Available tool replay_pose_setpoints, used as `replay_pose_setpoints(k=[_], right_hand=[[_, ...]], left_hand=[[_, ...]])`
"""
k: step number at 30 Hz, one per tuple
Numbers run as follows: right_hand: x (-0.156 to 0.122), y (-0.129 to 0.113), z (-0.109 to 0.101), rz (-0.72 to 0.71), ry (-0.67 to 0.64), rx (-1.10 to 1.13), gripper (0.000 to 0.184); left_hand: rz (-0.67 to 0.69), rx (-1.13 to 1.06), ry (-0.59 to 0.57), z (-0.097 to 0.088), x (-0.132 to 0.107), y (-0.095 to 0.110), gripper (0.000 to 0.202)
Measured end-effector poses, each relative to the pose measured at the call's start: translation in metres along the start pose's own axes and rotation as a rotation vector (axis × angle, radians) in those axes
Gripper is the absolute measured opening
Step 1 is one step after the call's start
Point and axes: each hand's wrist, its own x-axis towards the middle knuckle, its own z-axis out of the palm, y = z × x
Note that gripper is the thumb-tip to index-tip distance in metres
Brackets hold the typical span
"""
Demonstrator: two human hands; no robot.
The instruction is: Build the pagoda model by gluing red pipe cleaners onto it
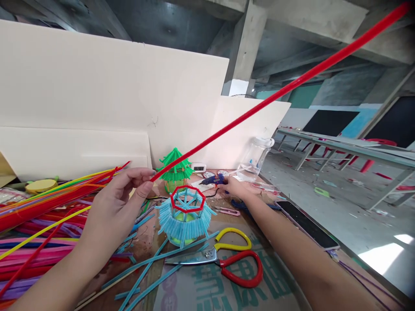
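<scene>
Between the thumb and fingers of my left hand [118, 207] is one end of a long red pipe cleaner [259, 106], which slants up to the top right. My right hand [236, 186] reaches to the back of the table and is closed on a dark blue glue gun [212, 179]. Below and between both hands stands a light blue pipe-cleaner model [184, 222] with a fringed skirt and a red polygonal ring [188, 210] on top. Behind it rises a green tiered pipe-cleaner roof [175, 166].
Scissors [212, 255] with yellow and red handles lie in front, beside loose light blue strips [152, 259]. Bundles of coloured pipe cleaners [42, 242] fill the left. A phone [308, 224], pink cutter [225, 211] and clear jug [256, 153] are on the right. White boards [106, 86] stand behind.
</scene>
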Motion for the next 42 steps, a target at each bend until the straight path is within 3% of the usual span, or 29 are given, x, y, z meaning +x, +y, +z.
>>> replay_pose_setpoints(k=[5,8,10,13,14,16,18,20,24,32,38,42], right_hand=[[-0.004,-0.003,-0.007,-0.038,0.059,0.111,0.022],[-0.013,-0.007,-0.018,-0.055,0.080,0.192,0.024],[-0.020,-0.011,-0.024,-0.062,0.092,0.245,0.025],[-0.029,-0.016,-0.033,-0.071,0.120,0.317,0.031],[-0.031,-0.016,-0.036,-0.077,0.130,0.339,0.033],[-0.037,-0.017,-0.043,-0.094,0.147,0.378,0.036],[-0.041,-0.016,-0.050,-0.117,0.152,0.412,0.036],[-0.044,-0.015,-0.057,-0.142,0.138,0.440,0.035],[-0.047,-0.016,-0.065,-0.176,0.108,0.469,0.030],[-0.053,-0.024,-0.070,-0.192,0.095,0.483,0.024],[-0.055,-0.027,-0.069,-0.208,0.079,0.475,0.024],[-0.051,-0.019,-0.069,-0.188,0.094,0.454,0.024]], left_hand=[[0.257,0.208,-0.075,-0.007,-0.002,0.003,0.020],[0.423,0.282,-0.185,0.008,-0.014,0.021,0.018],[0.462,0.317,-0.269,0.033,-0.028,0.040,0.022],[0.536,0.363,-0.490,0.087,-0.049,0.070,0.029],[0.500,0.450,-0.620,0.106,-0.052,0.078,0.030],[0.350,0.583,-0.731,0.141,-0.054,0.088,0.030],[0.235,0.667,-0.694,0.168,-0.048,0.090,0.040],[0.220,0.733,-0.621,0.186,-0.040,0.085,0.045],[0.241,0.846,-0.531,0.205,-0.029,0.070,0.054],[0.236,0.945,-0.443,0.214,-0.029,0.063,0.046],[0.149,0.960,-0.532,0.219,-0.033,0.060,0.043],[0.114,0.960,-0.515,0.222,-0.032,0.049,0.041]])
